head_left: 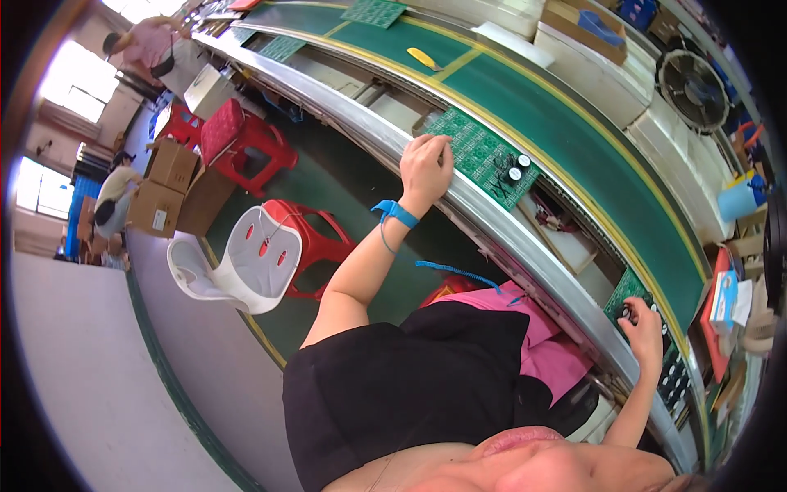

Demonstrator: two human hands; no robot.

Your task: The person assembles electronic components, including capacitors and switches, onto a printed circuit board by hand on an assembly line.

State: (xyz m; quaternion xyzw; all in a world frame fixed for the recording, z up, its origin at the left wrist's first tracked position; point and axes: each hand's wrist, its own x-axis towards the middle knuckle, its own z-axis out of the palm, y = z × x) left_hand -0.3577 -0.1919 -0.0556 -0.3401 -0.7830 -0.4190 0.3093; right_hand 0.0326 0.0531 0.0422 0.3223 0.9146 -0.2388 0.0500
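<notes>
My left hand (426, 170), with a blue strap (397, 213) round its wrist, is closed beside the left end of a green circuit board panel (471, 146). Its fingers curl together, and what they hold, if anything, is hidden. On that panel's right part sit black components with white round tops (515, 174). Farther right, my right hand (644, 330) is over another green circuit board (626, 289). Its fingers and thumb bend in around small black parts; whether they grip one I cannot make out. Both boards lie across the metal rails.
A green conveyor belt (566, 123) runs beyond the rails, with a yellow-handled tool (423, 58) and another board (373, 11) on it. A fan (693, 90) stands at back right. White chair (261, 254), red stools (246, 152) and cartons (156, 205) are at left. Two people are farther off.
</notes>
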